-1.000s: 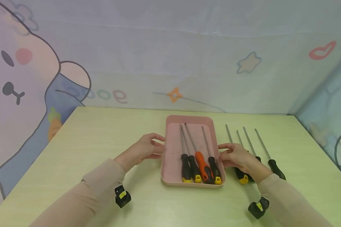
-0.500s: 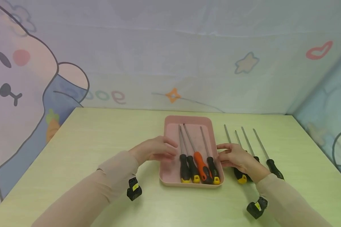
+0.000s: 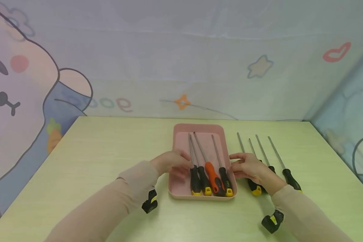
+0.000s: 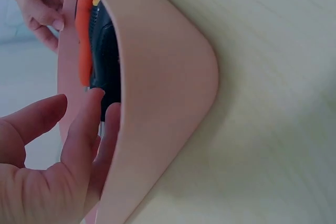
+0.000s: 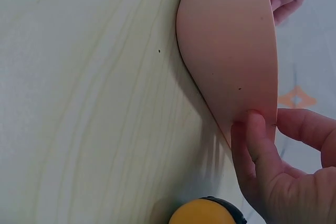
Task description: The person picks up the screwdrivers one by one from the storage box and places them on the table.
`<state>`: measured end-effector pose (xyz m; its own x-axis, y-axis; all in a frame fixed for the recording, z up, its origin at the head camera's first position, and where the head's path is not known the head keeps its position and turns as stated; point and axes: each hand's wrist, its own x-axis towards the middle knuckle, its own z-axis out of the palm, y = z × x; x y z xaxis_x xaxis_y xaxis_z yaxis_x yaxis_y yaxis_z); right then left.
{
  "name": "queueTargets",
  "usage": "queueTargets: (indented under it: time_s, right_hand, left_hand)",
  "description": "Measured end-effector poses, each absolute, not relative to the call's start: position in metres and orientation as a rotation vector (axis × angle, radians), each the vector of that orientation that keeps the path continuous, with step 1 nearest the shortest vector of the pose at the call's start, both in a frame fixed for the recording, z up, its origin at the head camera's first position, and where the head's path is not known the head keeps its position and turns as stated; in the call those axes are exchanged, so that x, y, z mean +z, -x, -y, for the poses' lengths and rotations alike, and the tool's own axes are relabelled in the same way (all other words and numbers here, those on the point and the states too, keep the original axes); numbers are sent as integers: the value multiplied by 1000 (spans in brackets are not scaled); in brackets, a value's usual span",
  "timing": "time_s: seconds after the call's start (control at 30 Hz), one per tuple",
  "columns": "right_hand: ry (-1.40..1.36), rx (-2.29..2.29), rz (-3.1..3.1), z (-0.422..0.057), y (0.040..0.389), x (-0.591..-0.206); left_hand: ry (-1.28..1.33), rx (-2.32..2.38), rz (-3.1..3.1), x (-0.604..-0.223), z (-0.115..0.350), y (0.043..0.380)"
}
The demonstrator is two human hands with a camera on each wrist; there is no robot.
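Observation:
In the head view, a pink tray (image 3: 181, 193) holds several screwdrivers. My left hand (image 3: 172, 162) is over its left side, fingertips by the black handle of the leftmost screwdriver (image 3: 195, 181); in the left wrist view the loosely bent fingers reach inside the wall, close to that black handle. Beside it lie another black-handled screwdriver (image 3: 204, 179), an orange-handled one (image 3: 214, 178) and one (image 3: 226, 181) with black and yellow. My right hand (image 3: 252, 168) touches the tray's right wall, its fingertips against the outside and at the rim.
Right of the tray, several more screwdrivers lie on the pale wooden table (image 3: 118, 144); the rightmost screwdriver (image 3: 291, 178) has a black handle, and a yellow-ended handle (image 3: 255, 191) shows beside my right hand. A printed cloth (image 3: 157, 60) hangs behind the table.
My left hand has moved right from outside the tray's left edge to over it, near the leftmost screwdriver handle. The right hand stays at the tray's right wall.

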<state>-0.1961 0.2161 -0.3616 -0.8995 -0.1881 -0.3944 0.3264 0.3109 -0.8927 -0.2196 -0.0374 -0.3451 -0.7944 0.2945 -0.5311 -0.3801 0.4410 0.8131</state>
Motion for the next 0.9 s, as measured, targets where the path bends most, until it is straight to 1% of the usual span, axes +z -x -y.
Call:
queueTargets:
  time_s: [0.2, 0.67, 0.9]
  right_hand:
    - [-112, -1627, -2151, -215, 195, -362]
    - [-98, -1637, -2130, -216, 194, -361]
    - [-99, -1643, -2127, -217, 195, -361]
  left_hand:
    - [44, 1338, -2142, -353, 29, 216]
    - [-76, 1249, -2298, -358, 19, 212]
    - [-78, 1230, -2332, -360, 16, 211]
